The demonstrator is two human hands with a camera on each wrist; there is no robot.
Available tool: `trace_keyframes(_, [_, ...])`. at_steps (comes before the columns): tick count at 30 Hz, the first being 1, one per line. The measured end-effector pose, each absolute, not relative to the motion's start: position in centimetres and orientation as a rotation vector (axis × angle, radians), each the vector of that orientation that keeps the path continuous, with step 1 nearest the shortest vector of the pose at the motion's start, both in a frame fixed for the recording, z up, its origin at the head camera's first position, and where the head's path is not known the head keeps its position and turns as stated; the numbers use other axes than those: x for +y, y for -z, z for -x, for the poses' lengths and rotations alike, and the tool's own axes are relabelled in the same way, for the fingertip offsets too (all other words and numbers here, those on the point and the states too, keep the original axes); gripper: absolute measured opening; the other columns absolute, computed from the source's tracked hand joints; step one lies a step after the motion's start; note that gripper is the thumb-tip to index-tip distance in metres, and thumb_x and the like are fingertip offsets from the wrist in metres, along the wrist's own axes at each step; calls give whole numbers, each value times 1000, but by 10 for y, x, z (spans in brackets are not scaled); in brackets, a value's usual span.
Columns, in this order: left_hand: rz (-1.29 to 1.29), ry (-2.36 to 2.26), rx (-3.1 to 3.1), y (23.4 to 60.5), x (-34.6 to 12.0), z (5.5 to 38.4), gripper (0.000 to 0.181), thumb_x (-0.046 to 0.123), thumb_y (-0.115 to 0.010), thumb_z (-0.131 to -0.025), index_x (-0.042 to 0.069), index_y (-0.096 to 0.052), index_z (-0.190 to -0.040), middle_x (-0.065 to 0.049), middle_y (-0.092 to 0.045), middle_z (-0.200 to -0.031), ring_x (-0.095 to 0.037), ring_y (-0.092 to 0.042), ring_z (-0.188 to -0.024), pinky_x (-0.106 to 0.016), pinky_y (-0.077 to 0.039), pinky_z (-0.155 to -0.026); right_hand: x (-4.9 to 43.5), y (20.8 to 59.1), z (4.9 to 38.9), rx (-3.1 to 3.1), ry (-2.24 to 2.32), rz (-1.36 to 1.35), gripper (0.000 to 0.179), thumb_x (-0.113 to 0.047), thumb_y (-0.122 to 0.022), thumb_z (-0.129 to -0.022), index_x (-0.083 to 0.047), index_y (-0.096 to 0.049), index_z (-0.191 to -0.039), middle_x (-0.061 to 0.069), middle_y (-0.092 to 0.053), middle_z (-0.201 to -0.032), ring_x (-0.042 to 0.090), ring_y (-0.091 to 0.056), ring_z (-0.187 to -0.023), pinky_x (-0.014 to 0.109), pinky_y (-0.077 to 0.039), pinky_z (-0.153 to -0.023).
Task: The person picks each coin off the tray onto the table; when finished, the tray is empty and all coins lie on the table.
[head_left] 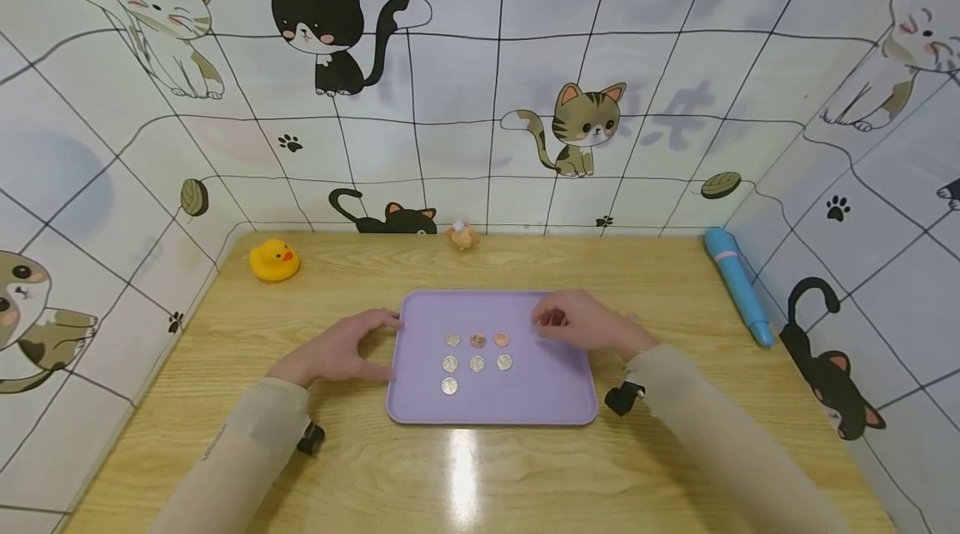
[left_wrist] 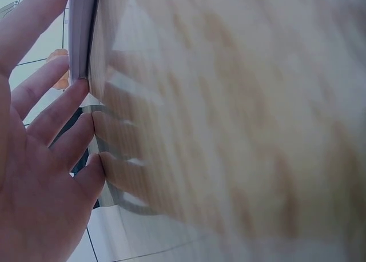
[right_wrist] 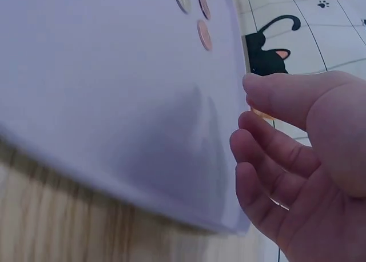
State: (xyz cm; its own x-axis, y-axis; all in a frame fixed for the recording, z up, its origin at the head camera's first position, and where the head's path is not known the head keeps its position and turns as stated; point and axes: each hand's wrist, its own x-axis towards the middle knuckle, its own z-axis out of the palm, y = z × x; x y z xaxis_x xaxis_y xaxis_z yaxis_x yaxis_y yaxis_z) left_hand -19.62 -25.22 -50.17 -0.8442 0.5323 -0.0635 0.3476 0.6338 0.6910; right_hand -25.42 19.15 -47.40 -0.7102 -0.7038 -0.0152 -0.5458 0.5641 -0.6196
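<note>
Currently, seven coins [head_left: 477, 363] lie on the tray [head_left: 555, 401], mostly left of its middle. The outstretched left hand [head_left: 341, 348] touches the tray's left edge; the right hand [head_left: 581, 320] curls over its right part, whether grasping anything unclear. A left-hand shove could jolt the coins askew.

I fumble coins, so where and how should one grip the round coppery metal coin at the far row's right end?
Probably pinched by its rim, from the right: the coin lies flat on the rectangular purple tray, with a brownish coin to its left and a silvery coin nearer the person, but none to its right.
</note>
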Motion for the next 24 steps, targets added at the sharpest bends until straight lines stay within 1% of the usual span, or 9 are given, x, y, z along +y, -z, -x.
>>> trace_keyframes(5, [-707,-1019,2588,499,-251,196,77,40,-93,-78,16,-59,-142,-9,-54,-155,-37,-45,-146,-63,-30,-124,177,479,253,2517,828,1124,16,-10,-77,-95,-7,-77,-110,2,-76,-104,8,-66,-88,28,-59,-80])
trace_keyframes(10, [-688,-1010,2590,499,-252,195,77,41,-93,-78,16,-59,-143,-10,-53,-157,-38,-44,-148,-62,-29,-124,165,479,251,2561,753,1172,16,-13,-78,-94,-10,-78,-110,-3,-75,-99,7,-63,-86,26,-56,-79])
trace_keyframes(16, [-685,-1005,2589,499,-252,196,78,40,-93,-78,15,-59,-143,-10,-53,-157,-38,-44,-147,-63,-29,-124,154,483,251,2577,725,1169,15,-15,-78,-95,-13,-78,-110,-9,-70,-90,7,-59,-80,24,-51,-73])
trace_keyframes(20, [-690,-1007,2589,499,-251,197,78,40,-94,-78,16,-59,-143,-9,-53,-156,-38,-44,-147,-62,-29,-124,149,485,251,2569,735,1147,15,-14,-78,-95,-12,-78,-110,-8,-68,-90,9,-58,-80,25,-50,-73])
trace_keyframes(24, [-686,-996,2592,499,-251,197,78,41,-93,-78,16,-59,-143,-9,-53,-157,-38,-43,-148,-62,-29,-124,144,485,251,2554,746,1156,14,-16,-78,-96,-13,-78,-109,-5,-69,-92,12,-61,-82,26,-52,-75])
